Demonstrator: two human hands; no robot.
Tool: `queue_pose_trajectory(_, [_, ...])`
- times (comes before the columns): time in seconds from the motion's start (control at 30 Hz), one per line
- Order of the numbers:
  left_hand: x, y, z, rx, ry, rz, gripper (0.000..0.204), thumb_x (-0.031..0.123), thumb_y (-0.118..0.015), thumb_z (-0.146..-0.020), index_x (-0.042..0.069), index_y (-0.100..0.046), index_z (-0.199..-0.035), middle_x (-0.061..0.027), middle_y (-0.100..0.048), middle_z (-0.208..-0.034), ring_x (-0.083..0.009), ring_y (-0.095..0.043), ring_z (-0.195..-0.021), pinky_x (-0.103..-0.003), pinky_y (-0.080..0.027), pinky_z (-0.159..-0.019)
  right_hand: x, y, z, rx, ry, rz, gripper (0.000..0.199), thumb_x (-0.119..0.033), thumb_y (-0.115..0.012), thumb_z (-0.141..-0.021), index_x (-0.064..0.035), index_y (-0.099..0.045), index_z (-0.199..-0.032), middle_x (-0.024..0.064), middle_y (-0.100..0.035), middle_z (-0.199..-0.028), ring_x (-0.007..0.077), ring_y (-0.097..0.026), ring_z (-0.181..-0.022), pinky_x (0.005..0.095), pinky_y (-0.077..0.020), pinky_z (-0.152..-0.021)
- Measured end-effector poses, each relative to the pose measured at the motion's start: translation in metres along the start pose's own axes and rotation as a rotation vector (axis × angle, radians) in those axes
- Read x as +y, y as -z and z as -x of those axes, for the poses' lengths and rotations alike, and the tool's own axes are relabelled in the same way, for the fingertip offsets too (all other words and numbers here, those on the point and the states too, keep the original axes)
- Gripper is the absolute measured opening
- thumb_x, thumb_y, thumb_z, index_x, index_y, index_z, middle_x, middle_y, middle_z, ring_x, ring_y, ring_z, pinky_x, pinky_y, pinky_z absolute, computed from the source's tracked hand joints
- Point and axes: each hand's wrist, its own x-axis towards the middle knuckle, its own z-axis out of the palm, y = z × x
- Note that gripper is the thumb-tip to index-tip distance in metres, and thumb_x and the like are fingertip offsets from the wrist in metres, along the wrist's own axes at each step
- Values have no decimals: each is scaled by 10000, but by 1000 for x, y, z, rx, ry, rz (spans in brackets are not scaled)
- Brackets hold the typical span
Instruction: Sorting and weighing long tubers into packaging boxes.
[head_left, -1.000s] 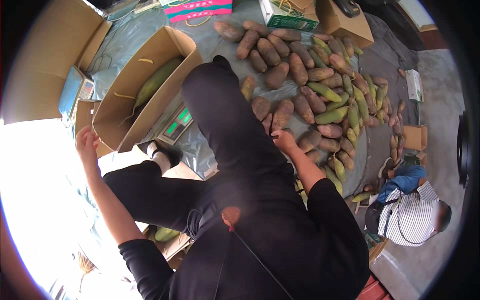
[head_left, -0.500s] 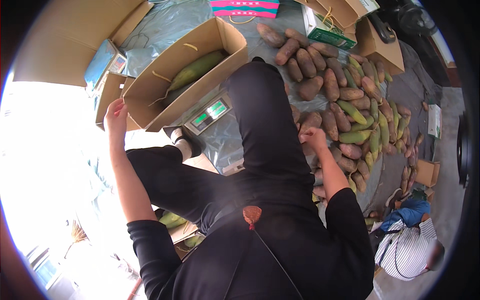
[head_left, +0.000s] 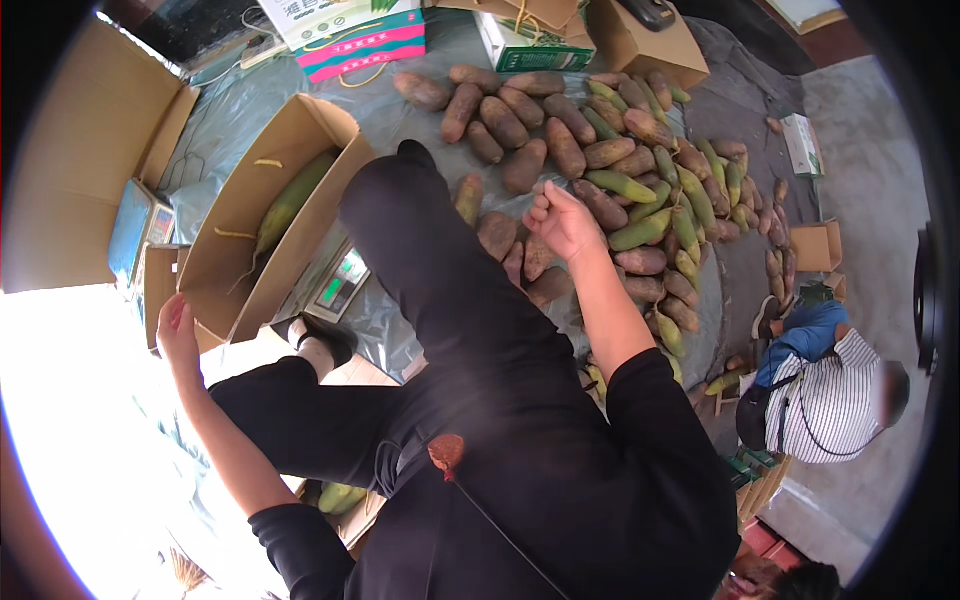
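Observation:
A long open cardboard box (head_left: 335,185) with yellow cord handles stands in front of me to the left. Inside lies one green radish (head_left: 295,205) with a thin trailing root. My left hand (head_left: 178,335) is at the box's near left corner, fingers pinched at the flap edge. My right hand (head_left: 563,222) is raised over the radish pile with its fingers curled in; nothing shows in them. Below it spreads a heap of radishes (head_left: 565,148), some green, many coated with reddish-brown soil. Beside the box, a scale (head_left: 340,285) has a lit green display.
My bent leg (head_left: 430,250) lies between box and heap. At the back are a pink and teal carton (head_left: 360,48), a green and white carton (head_left: 535,45) and a brown box (head_left: 650,40). A person in a striped shirt (head_left: 825,400) crouches at the right; another person's head shows below.
My view has swung right, so the scene sits further left. My right hand has lifted away from the radishes beside my leg and now hangs further forward. My left hand stays at the box corner.

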Motion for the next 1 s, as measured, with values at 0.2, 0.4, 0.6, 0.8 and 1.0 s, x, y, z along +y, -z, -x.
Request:
queue_pose_trajectory(0.2, [-6,2,2,5,-11,8,273,97,-553,-878,13,-574,-1136,-95,-616,-1069,-188,-578,-1001,-294,-447,-875,-46,-49,25,-390,203,-149,164,-219,-512,-925,-56,-526,-919,-22,-529,-750,109,-506,-691,338,-463,-790])
queue_pose_trajectory(0.4, [1,-1,3,3,7,20,276,93,-551,-877,11,-571,-1139,-103,-615,-1065,-188,-573,-1006,-296,-447,-874,-55,-56,27,-475,248,-129,158,-189,-528,-914,-57,-579,-983,-20,-583,-785,108,-554,-730,336,-472,-783])
queue_pose_trajectory(0.6, [-13,-2,-5,2,-5,36,274,91,-554,-875,12,-575,-1136,-104,-616,-1064,-187,-574,-995,-295,-449,-869,-51,-52,26,-311,273,-55,98,-165,-578,-885,-77,-589,-928,-13,-593,-787,110,-571,-756,330,-470,-781])
queue_pose_trajectory(0.8, [-19,-1,-4,2,-17,37,280,90,-558,-873,11,-574,-1140,-106,-618,-1057,-189,-579,-984,-295,-451,-863,-46,-39,14,-34,261,117,130,-207,-645,-845,-93,-583,-859,-15,-579,-742,116,-560,-661,334,-484,-725])
queue_pose_trajectory(1.0, [-8,-8,-1,14,16,90,289,102,-570,-861,8,-577,-1134,-124,-627,-1044,-195,-590,-976,-302,-456,-856,-19,28,-12,325,162,338,344,-307,-620,-862,-168,-433,-608,-66,-366,-531,71,-344,-421,237,-312,-413])
